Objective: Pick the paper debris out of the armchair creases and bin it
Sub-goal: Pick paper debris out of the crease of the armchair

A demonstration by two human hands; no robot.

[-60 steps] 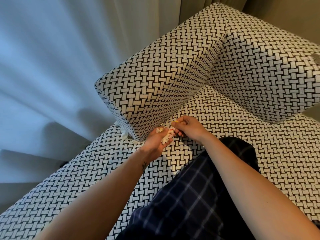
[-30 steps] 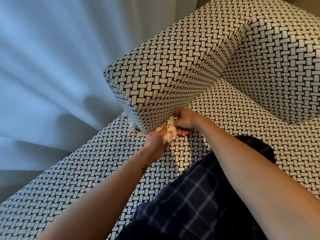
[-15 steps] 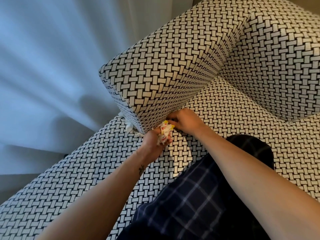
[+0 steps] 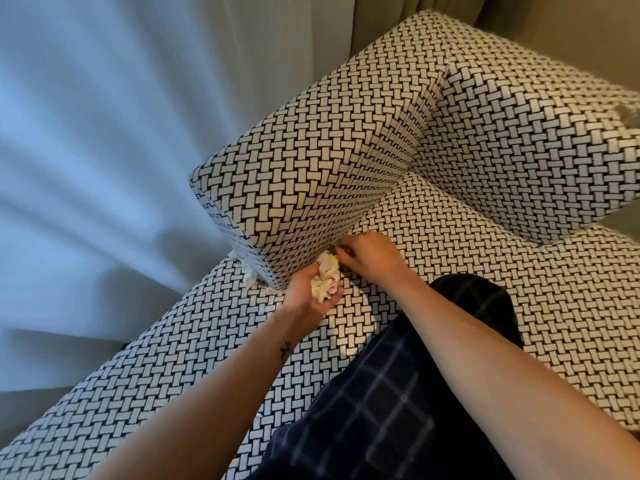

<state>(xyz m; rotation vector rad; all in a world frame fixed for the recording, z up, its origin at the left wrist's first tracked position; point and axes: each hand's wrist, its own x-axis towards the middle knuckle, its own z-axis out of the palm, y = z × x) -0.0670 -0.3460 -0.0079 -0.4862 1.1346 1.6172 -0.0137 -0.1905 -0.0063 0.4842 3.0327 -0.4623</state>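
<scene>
- Armchair (image 4: 311,161), black-and-white basket-weave; its armrest crease meets the right fingers.
- Right hand (image 4: 372,254): fingers curled into the crease; cannot tell whether they hold anything.
- Left hand (image 4: 306,299): fingers cupped round paper debris (image 4: 325,280), just beside the right fingers.
- Paper scrap (image 4: 249,277): at the crease end, left of the left fingers.

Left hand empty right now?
No, the left hand cups a crumpled wad of white paper scraps flecked with red and yellow print.
</scene>
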